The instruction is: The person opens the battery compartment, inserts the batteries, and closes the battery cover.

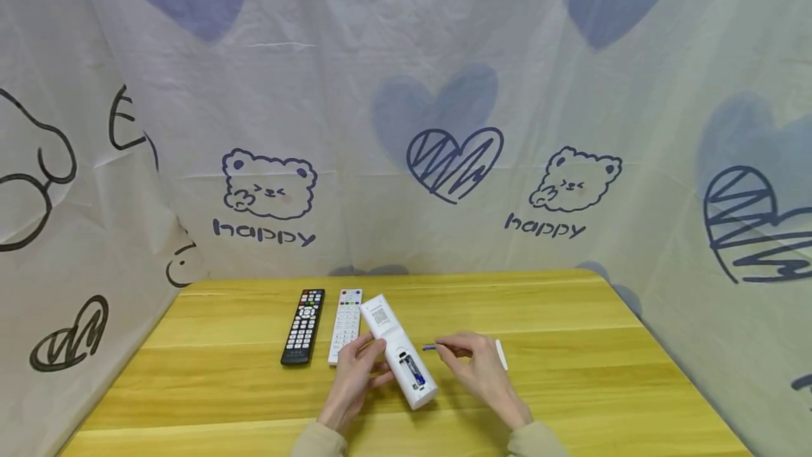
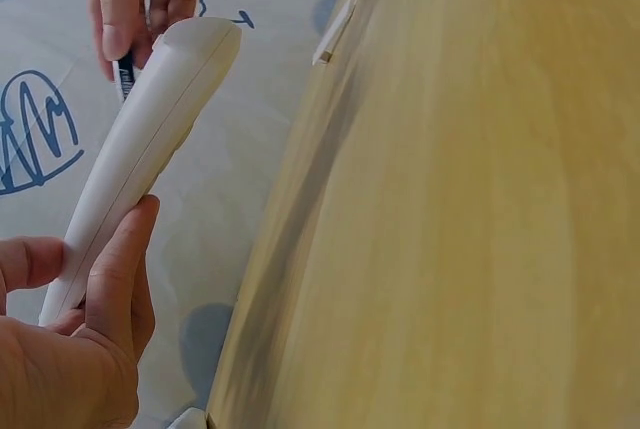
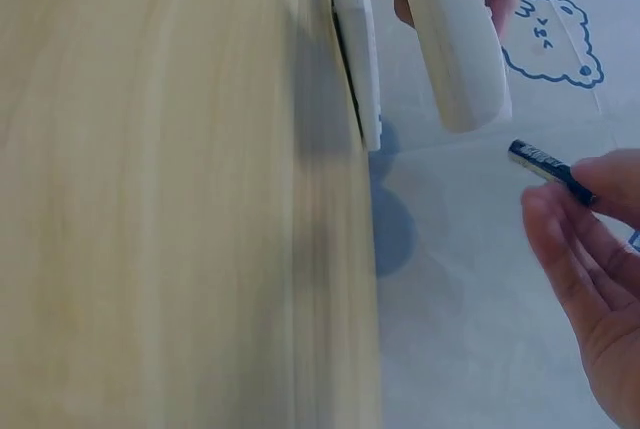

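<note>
My left hand (image 1: 352, 377) grips a white remote control (image 1: 395, 348) by its side, back facing up and tilted. Its battery compartment is uncovered, and a dark blue battery (image 1: 415, 371) shows inside. To the right of the remote, my right hand (image 1: 474, 365) pinches a second slim battery (image 3: 545, 166) between thumb and fingers, one end sticking out toward the remote. A small gap separates this battery from the remote in the head view. In the left wrist view the remote (image 2: 140, 149) is seen edge-on, overlapping part of the held battery (image 2: 124, 77).
A black remote (image 1: 304, 327) and another white remote (image 1: 346, 323) lie side by side on the yellow wooden table (image 1: 571, 344), left of the held remote. A narrow white cover (image 1: 501, 355) lies just beyond my right hand. Patterned cloth (image 1: 355, 231) hangs behind the table.
</note>
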A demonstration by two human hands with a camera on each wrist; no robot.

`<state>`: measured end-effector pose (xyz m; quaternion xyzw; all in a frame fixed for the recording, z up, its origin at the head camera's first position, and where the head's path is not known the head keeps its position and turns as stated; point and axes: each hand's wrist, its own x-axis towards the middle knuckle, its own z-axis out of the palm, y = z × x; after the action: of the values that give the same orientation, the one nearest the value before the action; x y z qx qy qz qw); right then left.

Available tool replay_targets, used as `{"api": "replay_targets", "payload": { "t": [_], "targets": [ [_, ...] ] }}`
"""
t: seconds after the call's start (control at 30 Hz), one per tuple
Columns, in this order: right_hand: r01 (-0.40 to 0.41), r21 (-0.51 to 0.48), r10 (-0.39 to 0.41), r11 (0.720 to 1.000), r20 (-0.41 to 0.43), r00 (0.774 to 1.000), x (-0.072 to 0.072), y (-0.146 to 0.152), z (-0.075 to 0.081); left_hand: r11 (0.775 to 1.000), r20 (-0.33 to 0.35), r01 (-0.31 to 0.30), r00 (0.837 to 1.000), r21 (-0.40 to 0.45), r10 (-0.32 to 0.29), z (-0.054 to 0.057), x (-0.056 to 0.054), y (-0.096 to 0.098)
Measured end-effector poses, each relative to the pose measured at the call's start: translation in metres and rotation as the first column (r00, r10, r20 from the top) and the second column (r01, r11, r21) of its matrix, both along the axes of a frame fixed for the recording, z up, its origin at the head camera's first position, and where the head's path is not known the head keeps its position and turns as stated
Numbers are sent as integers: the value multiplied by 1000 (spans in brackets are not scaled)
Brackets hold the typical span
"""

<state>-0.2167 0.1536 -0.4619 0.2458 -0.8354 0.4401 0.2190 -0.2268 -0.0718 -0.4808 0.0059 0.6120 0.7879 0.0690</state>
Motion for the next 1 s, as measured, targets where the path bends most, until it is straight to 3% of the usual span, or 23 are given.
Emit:
{"api": "replay_targets", "payload": {
  "t": [0.33, 0.6, 0.8, 1.0],
  "targets": [
    [-75, -112, 73, 991, -22, 997, 1, -6, 0, 1000, -5, -1, 1000, 0, 1, 0, 0, 1],
    [-192, -192, 182, 962, -69, 981, 2, -12, 1, 1000, -10, -6, 1000, 0, 6, 1, -1, 2],
    [-233, -126, 208, 964, -186, 960, 5, -22, 0, 1000, -23, -9, 1000, -10, 9, 1, 0, 3],
    [-169, -62, 155, 984, -182, 971, 10, -29, -1, 1000, -17, -1, 1000, -4, 1, 1, 0, 2]
  ]
}}
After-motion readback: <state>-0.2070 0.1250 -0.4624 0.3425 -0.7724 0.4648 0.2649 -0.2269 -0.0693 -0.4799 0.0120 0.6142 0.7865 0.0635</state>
